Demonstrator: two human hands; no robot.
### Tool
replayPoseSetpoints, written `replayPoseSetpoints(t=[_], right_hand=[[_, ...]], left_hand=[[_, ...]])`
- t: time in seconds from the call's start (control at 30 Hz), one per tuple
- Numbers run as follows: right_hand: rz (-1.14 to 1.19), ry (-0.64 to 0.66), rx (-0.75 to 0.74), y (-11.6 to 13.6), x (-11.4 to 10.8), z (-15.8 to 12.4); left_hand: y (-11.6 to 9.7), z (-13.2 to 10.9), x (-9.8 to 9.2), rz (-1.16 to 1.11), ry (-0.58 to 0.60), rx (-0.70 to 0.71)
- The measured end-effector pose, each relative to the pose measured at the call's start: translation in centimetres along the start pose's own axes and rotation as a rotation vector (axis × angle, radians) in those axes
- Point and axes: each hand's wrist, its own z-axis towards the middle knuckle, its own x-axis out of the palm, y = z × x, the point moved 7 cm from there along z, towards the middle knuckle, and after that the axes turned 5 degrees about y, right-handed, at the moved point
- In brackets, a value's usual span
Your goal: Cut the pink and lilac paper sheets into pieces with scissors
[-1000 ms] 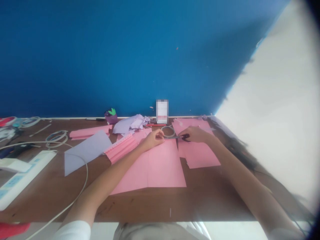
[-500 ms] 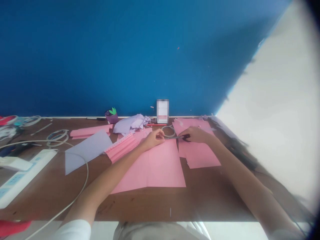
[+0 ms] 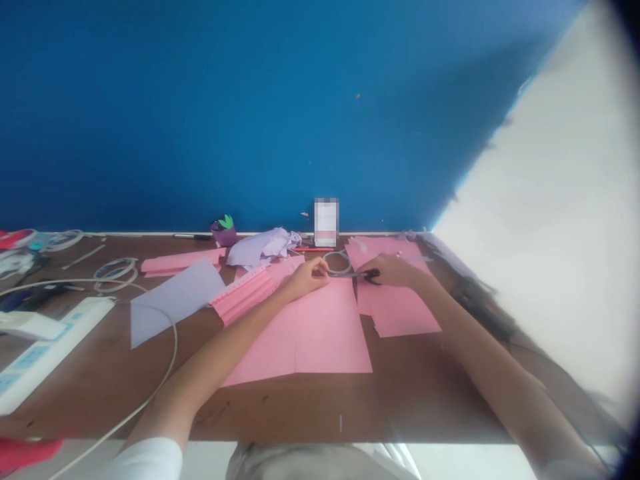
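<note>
In the head view my right hand (image 3: 393,271) grips dark-handled scissors (image 3: 370,275) by the loops. Their blades point left along the far edge of a large pink paper sheet (image 3: 327,333). My left hand (image 3: 306,278) is closed in a pinch at that same far edge, close to the blade tips. The sheet lies flat and has a crease down its middle. How far the blades are apart is too small to tell. More pink paper (image 3: 405,317) lies beneath and around my right hand. A pleated pink paper piece (image 3: 245,293) rests beside my left forearm.
A lavender sheet (image 3: 175,303), crumpled lavender paper (image 3: 260,247) and a folded pink strip (image 3: 183,262) lie at left. A phone (image 3: 326,223) stands against the blue wall, behind a tape ring (image 3: 337,263). A power strip (image 3: 55,353) and white cable (image 3: 173,360) occupy the left side.
</note>
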Motion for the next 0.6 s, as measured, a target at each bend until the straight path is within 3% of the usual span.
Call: replayPoseSetpoints(t=[0.6], right_hand=[[0.043,0.003,-0.028,-0.54,-0.35,-0.36]], left_hand=[[0.11,0.23,0.12,-0.008,-0.010,0.017]])
